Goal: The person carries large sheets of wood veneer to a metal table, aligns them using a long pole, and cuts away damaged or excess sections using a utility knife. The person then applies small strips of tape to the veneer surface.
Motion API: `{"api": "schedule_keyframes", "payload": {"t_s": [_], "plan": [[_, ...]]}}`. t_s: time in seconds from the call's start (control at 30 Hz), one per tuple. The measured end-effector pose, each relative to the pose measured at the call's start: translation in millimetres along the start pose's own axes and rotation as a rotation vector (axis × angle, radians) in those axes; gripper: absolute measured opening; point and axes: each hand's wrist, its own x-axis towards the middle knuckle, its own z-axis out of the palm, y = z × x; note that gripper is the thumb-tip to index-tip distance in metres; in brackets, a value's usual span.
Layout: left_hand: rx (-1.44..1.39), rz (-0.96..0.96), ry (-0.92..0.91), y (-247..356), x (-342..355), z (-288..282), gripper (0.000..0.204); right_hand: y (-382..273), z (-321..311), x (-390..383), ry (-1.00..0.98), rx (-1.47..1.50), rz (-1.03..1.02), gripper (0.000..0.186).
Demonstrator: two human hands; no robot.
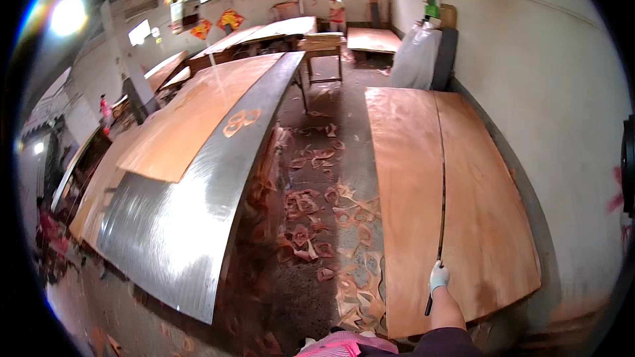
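My right hand [439, 276], in a pale work glove, is closed around a long thin dark rod [442, 192] near its lower end. The rod reaches away over a stack of large reddish-brown wood veneer sheets [410, 225] on my right; its far end comes close to the sheets' far edge. Whether it rests on the top sheet or hovers above it, I cannot tell. No left hand can be made out in the head view; only pink clothing and small white patches show at the lower edge.
At left stands a long table with a shiny metal top [192, 225], partly covered by veneer sheets [205, 112]. Torn veneer scraps [304, 205] litter the floor between. A wall [529, 59] runs along the right. Far back, a person [336, 13] stands near more stacks.
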Motion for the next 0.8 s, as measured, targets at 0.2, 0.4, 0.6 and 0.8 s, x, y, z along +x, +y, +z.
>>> {"api": "schedule_keyframes", "payload": {"t_s": [0.2, 0.4, 0.6, 0.8], "plan": [[0.02, 0.033, -0.124, 25, 53, -13, 0.021, 131, -7, 49, 0.222, -0.248, -0.119, 0.049], [0.053, 0.056, -0.231, 39, 87, -4, 0.022, 159, -37, 55, 0.319, -0.08, -0.005, 0.051], [0.051, 0.017, -0.194, 17, 77, -34, 0.023, 140, -35, -31, 0.257, -0.275, -0.072, 0.053], [0.037, 0.009, -0.194, 7, 74, -39, 0.024, 179, -31, 2, 0.147, -0.152, 0.171, 0.051]]}}
